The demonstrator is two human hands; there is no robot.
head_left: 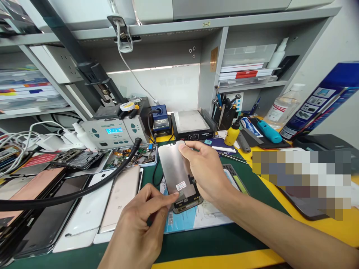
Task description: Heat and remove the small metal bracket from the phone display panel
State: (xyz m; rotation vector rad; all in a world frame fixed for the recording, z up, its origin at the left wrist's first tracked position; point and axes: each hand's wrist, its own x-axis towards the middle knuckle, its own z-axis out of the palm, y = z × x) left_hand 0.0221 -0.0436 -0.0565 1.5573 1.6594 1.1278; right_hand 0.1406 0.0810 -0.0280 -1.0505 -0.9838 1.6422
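A phone screen (174, 164) faces me with its silvery back, tilted above the mat; a small white label (181, 185) with handwriting sits on its lower part. My right hand (206, 168) grips its top and right side, thumb on the back near the upper edge, fingers closed. At the lower left corner is my left hand (144, 220), index fingertip on the back just below the label and the other fingers curled. My left thumb tip is partly hidden by the screen's edge. Under the hands lies a blue and white sheet or packet (179, 220).
Several phones and back covers (120, 201) line the left, with a black hose (92, 192) across them. Behind stand a hot-air station (114, 130), a tray of circuit boards (140, 155) and a heating plate (192, 123). A yellow bottle (232, 133) and tools stand at right.
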